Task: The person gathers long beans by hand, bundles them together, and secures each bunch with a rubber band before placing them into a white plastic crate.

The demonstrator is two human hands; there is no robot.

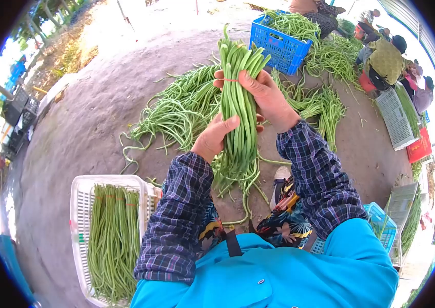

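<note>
A thick bundle of long green beans (240, 110) stands nearly upright between my two hands. A thin red rubber band (231, 80) goes round it near the top. My right hand (266, 95) is closed about the upper part, its thumb in front by the band. Lower down, my left hand (216, 135) wraps the bundle from the left, thumb across the front. The bean tails hang over the ground below. Behind the bundle lies a loose heap of long beans (179, 110), and a smaller heap (325, 110) is at its right.
A white crate (78, 226) with banded bean bundles stands at lower left. A blue crate (277, 49) heaped with beans is at the back. Several people sit at upper right near a grey crate (394, 119) and a red box (420, 146). Another blue crate (388, 231) is at my right.
</note>
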